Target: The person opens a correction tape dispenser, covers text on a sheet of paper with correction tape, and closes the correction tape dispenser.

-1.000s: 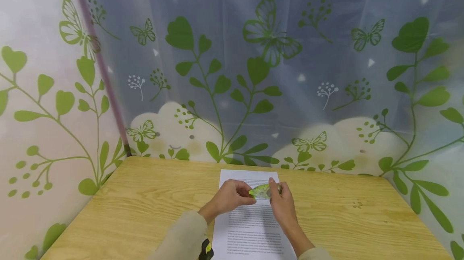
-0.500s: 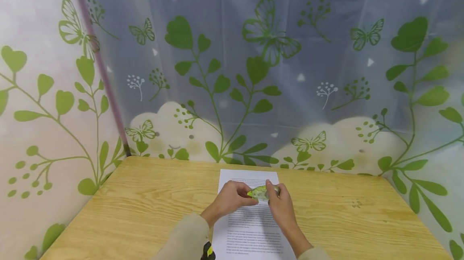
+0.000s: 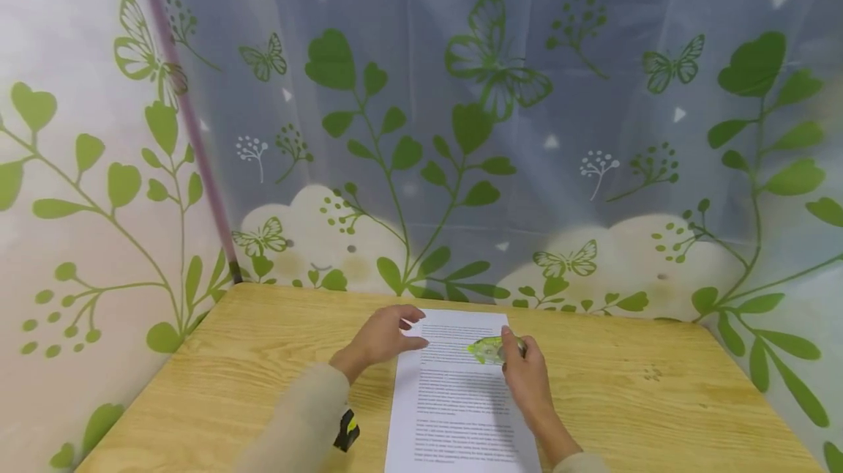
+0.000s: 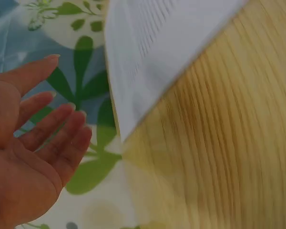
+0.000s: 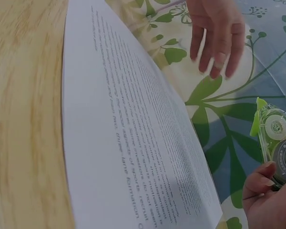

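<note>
A green see-through correction tape [image 3: 487, 349] is gripped by my right hand [image 3: 528, 374] above the printed sheet of paper [image 3: 461, 392]. In the right wrist view the correction tape [image 5: 279, 136] shows its white and grey reels and a bright green tip. My left hand [image 3: 382, 337] hovers by the sheet's upper left edge, apart from the correction tape, holding nothing. Its fingers are loosely spread in the left wrist view, where the hand [image 4: 38, 138] is beside the paper's corner [image 4: 128, 114].
The paper lies on a wooden table [image 3: 276, 334]. Behind the table hangs a curtain [image 3: 421, 129] with green leaves and butterflies. A black and yellow piece [image 3: 347, 429] sits at the left sleeve [image 3: 309, 407].
My left hand has let go of the correction tape's tip end and moved away to the left, opening its fingers. My right hand, still holding the tape, has shifted slightly right.
</note>
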The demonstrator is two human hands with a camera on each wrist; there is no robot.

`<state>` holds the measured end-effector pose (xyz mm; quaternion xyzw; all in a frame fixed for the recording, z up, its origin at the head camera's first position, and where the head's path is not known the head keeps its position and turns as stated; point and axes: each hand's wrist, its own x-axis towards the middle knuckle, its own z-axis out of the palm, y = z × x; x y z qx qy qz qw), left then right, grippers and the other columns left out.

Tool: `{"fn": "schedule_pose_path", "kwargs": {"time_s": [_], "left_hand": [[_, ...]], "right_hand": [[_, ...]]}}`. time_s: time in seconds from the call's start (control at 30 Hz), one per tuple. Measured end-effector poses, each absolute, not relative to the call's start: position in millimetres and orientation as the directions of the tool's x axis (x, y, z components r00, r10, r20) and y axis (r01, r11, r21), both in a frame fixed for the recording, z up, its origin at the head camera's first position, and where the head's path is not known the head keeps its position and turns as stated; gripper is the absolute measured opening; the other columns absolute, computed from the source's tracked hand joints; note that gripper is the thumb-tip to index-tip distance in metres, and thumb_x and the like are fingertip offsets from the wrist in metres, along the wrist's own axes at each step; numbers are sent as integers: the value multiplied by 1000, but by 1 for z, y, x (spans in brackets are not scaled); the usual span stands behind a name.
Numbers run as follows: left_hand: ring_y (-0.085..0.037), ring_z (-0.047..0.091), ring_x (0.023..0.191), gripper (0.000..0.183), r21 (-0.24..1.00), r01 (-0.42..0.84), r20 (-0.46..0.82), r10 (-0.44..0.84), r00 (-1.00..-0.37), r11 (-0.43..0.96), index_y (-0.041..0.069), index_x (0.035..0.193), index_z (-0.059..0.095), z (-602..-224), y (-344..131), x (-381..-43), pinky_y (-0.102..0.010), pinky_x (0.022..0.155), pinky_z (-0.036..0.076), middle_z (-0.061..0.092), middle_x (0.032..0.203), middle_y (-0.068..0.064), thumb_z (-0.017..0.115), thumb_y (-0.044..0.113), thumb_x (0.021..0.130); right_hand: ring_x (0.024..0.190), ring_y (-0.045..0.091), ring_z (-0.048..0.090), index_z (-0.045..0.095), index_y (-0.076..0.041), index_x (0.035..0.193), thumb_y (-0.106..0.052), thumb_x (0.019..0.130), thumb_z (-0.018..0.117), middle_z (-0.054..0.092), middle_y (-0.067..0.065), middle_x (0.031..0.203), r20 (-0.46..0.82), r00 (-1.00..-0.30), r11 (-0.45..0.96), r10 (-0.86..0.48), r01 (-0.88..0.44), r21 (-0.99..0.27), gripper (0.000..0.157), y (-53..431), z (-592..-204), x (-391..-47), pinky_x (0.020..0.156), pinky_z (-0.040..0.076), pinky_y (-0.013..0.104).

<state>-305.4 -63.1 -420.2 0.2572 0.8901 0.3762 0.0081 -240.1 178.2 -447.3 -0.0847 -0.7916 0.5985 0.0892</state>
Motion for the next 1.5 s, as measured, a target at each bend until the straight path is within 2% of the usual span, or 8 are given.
{"fn": "schedule_pose_path", "kwargs": {"time_s": [0.2, 0.33, 0.53, 0.7, 0.8, 1.03, 1.33, 1.5], "left_hand": [[-35, 45, 125, 62, 363, 539, 74, 553, -830, 760, 5, 132, 55, -426, -79, -306, -47, 101, 37, 49, 137, -15, 73, 39, 83], [-36, 39, 130, 71, 269, 566, 13, 585, -811, 779, 9, 138, 50, -437, -85, -305, -49, 102, 35, 42, 145, -12, 70, 50, 83], [-38, 30, 136, 82, 233, 617, 1, 635, -773, 752, 10, 145, 42, -451, -95, -304, -53, 105, 30, 33, 151, -12, 65, 58, 82], [-39, 26, 138, 82, 268, 621, 0, 644, -765, 737, 12, 149, 34, -458, -97, -304, -56, 106, 26, 28, 154, -11, 57, 60, 87], [-40, 28, 136, 80, 261, 622, 7, 643, -766, 739, 12, 149, 34, -460, -97, -303, -58, 104, 27, 30, 153, -11, 54, 60, 88], [-38, 30, 136, 83, 145, 649, 28, 652, -757, 747, 10, 147, 38, -458, -96, -306, -58, 105, 25, 34, 150, -13, 55, 63, 86], [-37, 28, 137, 81, 171, 656, -8, 667, -745, 735, 12, 148, 37, -463, -101, -311, -58, 107, 22, 30, 152, -13, 52, 63, 88], [-37, 27, 138, 82, 175, 643, -17, 655, -755, 746, 13, 148, 36, -468, -98, -312, -58, 107, 22, 30, 153, -12, 51, 65, 87]], "right_hand": [[60, 14, 40, 45, -3, 102, -60, 96, 37, 46, 3, 71, 17, -969, 234, 246, 42, -971, 58, 184, -448, -239, 52, 35, 25], [58, 13, 38, 44, -4, 102, -62, 95, 37, 43, 1, 69, -3, -970, 217, 243, 57, -975, 58, 186, -449, -238, 51, 34, 24], [57, 13, 38, 43, -5, 102, -61, 96, 37, 42, 0, 66, -9, -968, 217, 250, 65, -974, 57, 187, -451, -238, 51, 34, 24], [56, 13, 38, 44, -5, 101, -60, 96, 38, 42, -1, 65, -12, -966, 215, 258, 70, -974, 56, 188, -452, -238, 51, 34, 24], [55, 13, 38, 43, -5, 101, -60, 96, 38, 42, -1, 64, -18, -965, 215, 261, 77, -973, 56, 189, -453, -239, 51, 34, 24], [54, 12, 37, 44, -4, 100, -58, 97, 39, 41, -1, 63, -20, -965, 205, 261, 76, -976, 54, 189, -454, -238, 50, 33, 23], [51, 10, 34, 42, -4, 100, -55, 98, 39, 39, -2, 62, -17, -968, 180, 250, 63, -982, 52, 192, -456, -237, 47, 31, 21], [56, 11, 38, 44, -4, 102, -62, 93, 43, 43, 0, 69, -21, -962, 190, 273, 75, -979, 59, 195, -456, -239, 50, 34, 22]]}}
